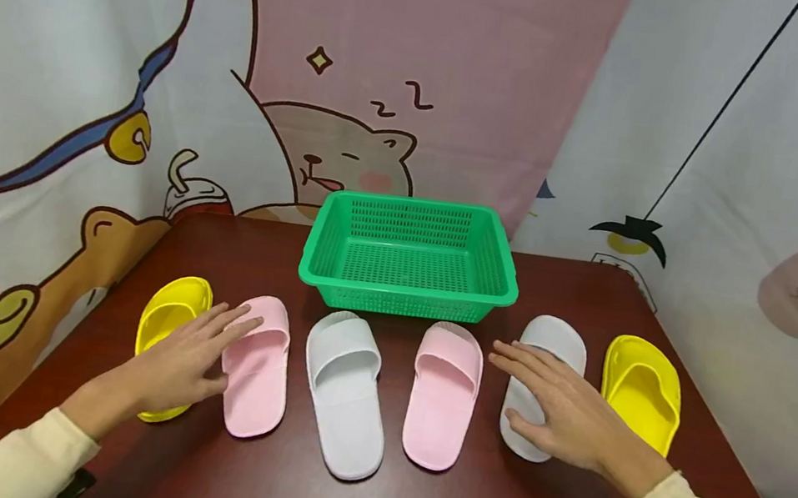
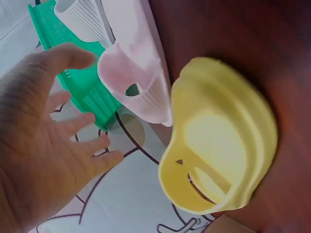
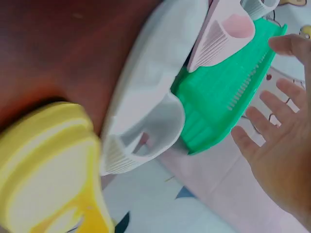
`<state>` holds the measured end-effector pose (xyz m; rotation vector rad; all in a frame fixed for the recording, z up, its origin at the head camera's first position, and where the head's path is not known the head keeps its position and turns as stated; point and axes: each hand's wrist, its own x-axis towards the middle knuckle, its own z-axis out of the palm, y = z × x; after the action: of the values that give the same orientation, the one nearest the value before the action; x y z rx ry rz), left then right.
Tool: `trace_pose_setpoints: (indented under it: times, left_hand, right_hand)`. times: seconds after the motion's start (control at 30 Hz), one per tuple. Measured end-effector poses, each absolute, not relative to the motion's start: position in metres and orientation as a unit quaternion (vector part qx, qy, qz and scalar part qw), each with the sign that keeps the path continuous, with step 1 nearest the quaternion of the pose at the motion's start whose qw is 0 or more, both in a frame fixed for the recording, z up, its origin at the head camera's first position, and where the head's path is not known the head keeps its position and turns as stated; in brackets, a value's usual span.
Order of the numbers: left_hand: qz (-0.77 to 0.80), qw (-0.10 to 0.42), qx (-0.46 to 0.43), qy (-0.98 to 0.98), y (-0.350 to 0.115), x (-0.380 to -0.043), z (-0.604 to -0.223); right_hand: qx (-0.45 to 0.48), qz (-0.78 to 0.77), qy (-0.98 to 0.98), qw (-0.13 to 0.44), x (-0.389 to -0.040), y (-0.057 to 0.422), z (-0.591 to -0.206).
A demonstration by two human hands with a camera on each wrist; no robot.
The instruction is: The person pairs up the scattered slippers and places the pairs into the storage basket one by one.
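Several slippers lie in a row on a dark red-brown table. From the left come a yellow clog (image 1: 175, 294), a pink slipper (image 1: 254, 398), a white slipper (image 1: 350, 419), another pink slipper (image 1: 438, 422), a second white slipper (image 1: 556, 335) and a second yellow clog (image 1: 645, 403). My left hand (image 1: 176, 361), fingers spread, hovers over the left yellow clog and the edge of the neighbouring pink slipper. Over the right white slipper, my right hand (image 1: 571, 408) is held with spread fingers, hiding part of it. Both hands hold nothing.
Behind the slippers, a green plastic basket (image 1: 404, 291) with perforated walls stands at the table's back; nothing shows inside it. The tabletop (image 1: 276, 494) reaches forward of the row. Cartoon-printed cloth (image 1: 481, 83) hangs around the back and sides.
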<state>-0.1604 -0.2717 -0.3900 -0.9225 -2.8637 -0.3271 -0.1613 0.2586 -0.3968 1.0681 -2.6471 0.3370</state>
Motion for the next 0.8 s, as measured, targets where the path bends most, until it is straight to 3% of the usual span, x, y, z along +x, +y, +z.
trace_pose_setpoints:
  times: [0.37,0.57,0.8]
  left_hand:
    - [-0.08,0.026,-0.37,-0.925,-0.272,-0.194,-0.393]
    - [-0.032,0.025,-0.397,-0.917,-0.277,-0.209,-0.399]
    - [-0.04,-0.013,-0.409,-0.912,-0.276,-0.222,-0.403]
  right_hand:
    - [0.468,0.107,-0.873,0.084,-0.198,0.222,-0.399]
    - [0.498,0.077,-0.861,0.074,-0.213,0.211,-0.398]
    - [0.505,0.005,-0.862,0.049,-0.228,0.2,-0.399]
